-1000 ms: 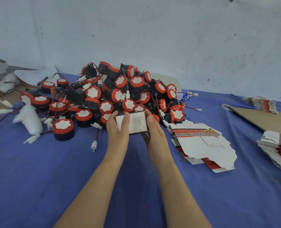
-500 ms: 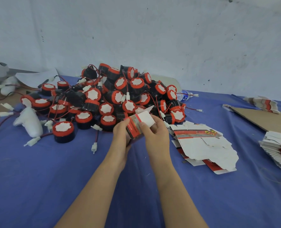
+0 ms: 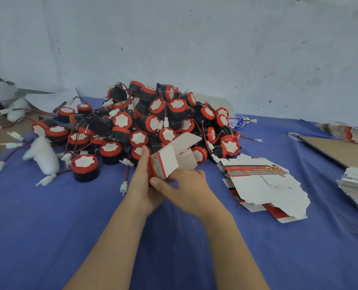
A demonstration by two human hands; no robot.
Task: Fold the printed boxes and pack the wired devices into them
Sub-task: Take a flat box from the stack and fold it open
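Printed box (image 3: 167, 164), half folded with its white flaps standing open, is held in both hands over the blue-covered bench (image 3: 69, 216), right in front of the pile of wired devices (image 3: 153, 122). The left hand (image 3: 141, 185) holds its red-striped side, thumb up along the edge. The right hand (image 3: 188, 185) grips its near lower part, thumb and curled fingers clamped on the card. Flat box blanks (image 3: 266, 185) lie just right of the hands. Another stack of blanks (image 3: 356, 187) sits at the bench's right edge.
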